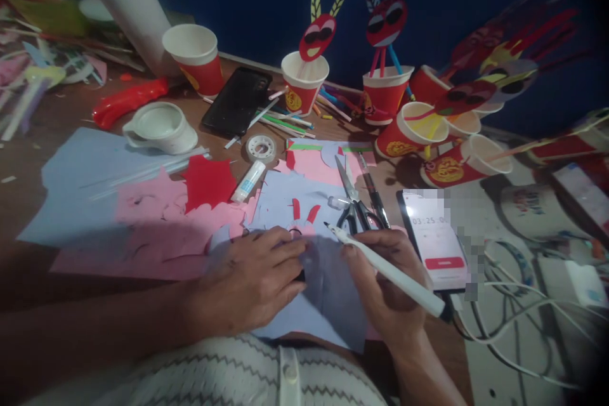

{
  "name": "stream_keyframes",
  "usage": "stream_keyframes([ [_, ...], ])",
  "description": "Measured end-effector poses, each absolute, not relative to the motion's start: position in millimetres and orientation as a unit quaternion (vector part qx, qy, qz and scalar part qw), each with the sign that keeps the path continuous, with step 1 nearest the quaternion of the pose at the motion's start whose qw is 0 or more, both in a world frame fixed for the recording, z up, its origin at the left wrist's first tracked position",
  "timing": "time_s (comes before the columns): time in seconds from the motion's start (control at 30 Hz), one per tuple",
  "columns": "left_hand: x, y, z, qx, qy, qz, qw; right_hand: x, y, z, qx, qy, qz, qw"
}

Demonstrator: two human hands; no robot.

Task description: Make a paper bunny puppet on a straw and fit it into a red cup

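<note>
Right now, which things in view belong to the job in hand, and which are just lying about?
In the job, by the look of it:
white marker, held in the right hand
blue-grey paper, under the left hand
red strips, just beyond that hand
scissors, likely

Lying about, probably:
black phone
lit phone, beside the right hand

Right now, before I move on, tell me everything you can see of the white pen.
The white pen has a long, smooth barrel, plastic by its look, with a narrow dark tip exposed and a dark rear end. The right hand grips it at a slant between thumb and fingers, tip pointing forward and left. The tip is over the blue-grey paper; whether it touches cannot be told.
</note>
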State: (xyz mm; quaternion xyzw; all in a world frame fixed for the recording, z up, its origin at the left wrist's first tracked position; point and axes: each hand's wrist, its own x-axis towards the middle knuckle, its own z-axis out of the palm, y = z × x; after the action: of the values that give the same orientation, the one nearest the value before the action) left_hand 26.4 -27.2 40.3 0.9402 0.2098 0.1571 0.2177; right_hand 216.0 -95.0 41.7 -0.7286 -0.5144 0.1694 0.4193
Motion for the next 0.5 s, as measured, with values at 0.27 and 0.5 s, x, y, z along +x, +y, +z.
stream_keyframes([
  [0.27, 28.3, -22.5, 24.8, 0.936, 0.215, 0.149, 0.236, 212.4, -86.9, 42.0, -0.708, -0.587, 0.174, 0.352],
  [0.5, 27.2, -19.6, 22.9, 0.931, 0.216, 0.155, 0.25, 210.6, -82.9, 32.8, -0.696, -0.615, 0.176, 0.326],
])
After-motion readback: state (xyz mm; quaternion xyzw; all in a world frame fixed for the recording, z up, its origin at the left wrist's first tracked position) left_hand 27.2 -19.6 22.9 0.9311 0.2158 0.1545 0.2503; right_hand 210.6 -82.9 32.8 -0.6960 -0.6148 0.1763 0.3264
